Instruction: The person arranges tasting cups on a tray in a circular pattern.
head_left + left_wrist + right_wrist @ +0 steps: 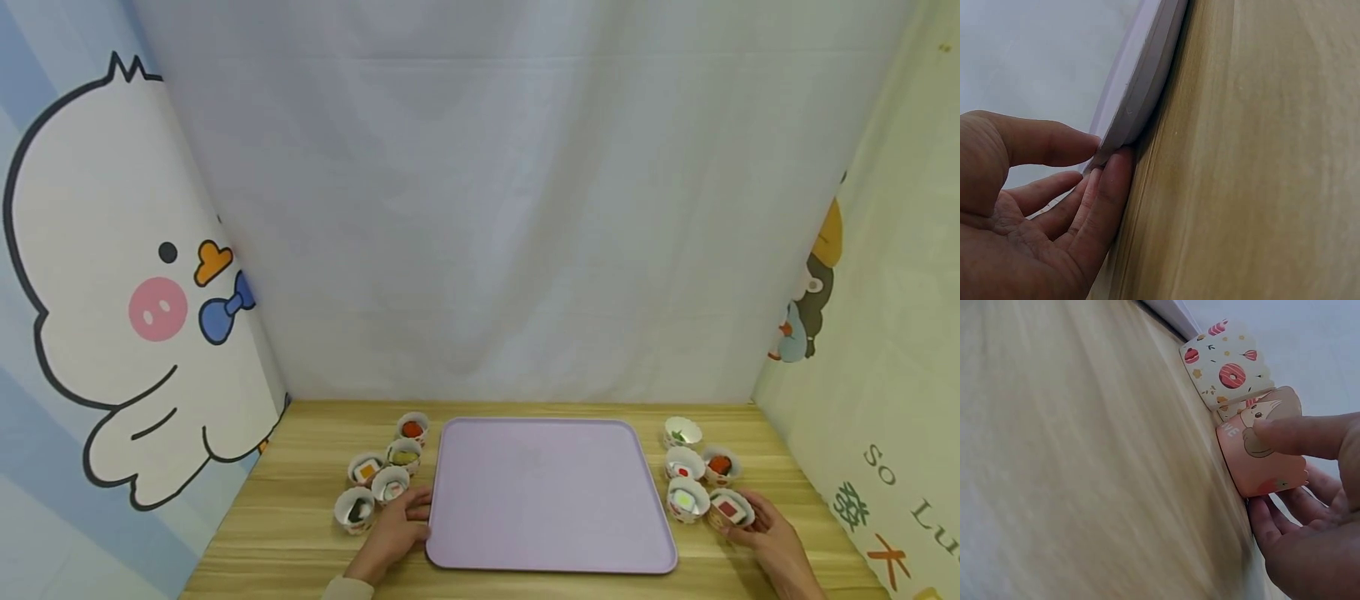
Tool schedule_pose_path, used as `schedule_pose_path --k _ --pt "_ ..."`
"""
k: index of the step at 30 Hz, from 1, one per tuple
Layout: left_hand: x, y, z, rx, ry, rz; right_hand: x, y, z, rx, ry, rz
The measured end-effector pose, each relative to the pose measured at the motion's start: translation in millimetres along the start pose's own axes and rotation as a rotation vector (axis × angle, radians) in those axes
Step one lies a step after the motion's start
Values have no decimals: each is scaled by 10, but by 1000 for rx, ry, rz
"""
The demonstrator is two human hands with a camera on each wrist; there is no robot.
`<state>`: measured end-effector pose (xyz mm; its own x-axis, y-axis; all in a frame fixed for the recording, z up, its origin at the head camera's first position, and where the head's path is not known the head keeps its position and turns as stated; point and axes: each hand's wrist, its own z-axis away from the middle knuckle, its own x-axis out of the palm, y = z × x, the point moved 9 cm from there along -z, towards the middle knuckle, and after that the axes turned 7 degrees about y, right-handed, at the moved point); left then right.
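Note:
A lilac rectangular tray [551,496] lies flat on the wooden table. At its left edge, my left hand [399,527] holds the rim, with the thumb [1054,140] and fingertips close together on the tray's side [1141,81]. My right hand [772,533] grips a pink paper baking cup [1260,453] at the front of the right-hand group. Thumb and fingers lie on opposite sides of that cup, which stands on the table. Inside is a white piece with a dark red square [728,509]. A cream patterned cup [1229,362] touches it.
Left of the tray stand several paper cups [354,510] holding small food-like pieces. More such cups [687,500] are grouped at the right, one with a red piece [720,465]. A white curtain [510,208] hangs behind the table, with printed cloths [127,350] at both sides.

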<state>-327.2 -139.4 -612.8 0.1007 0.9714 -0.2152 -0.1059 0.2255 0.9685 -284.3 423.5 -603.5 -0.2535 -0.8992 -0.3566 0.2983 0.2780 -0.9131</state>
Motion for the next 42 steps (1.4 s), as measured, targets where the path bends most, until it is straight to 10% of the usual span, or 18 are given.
schedule_pose_path --k 42 --pt "3 54 37 -7 7 -6 -53 -34 -35 -18 134 262"
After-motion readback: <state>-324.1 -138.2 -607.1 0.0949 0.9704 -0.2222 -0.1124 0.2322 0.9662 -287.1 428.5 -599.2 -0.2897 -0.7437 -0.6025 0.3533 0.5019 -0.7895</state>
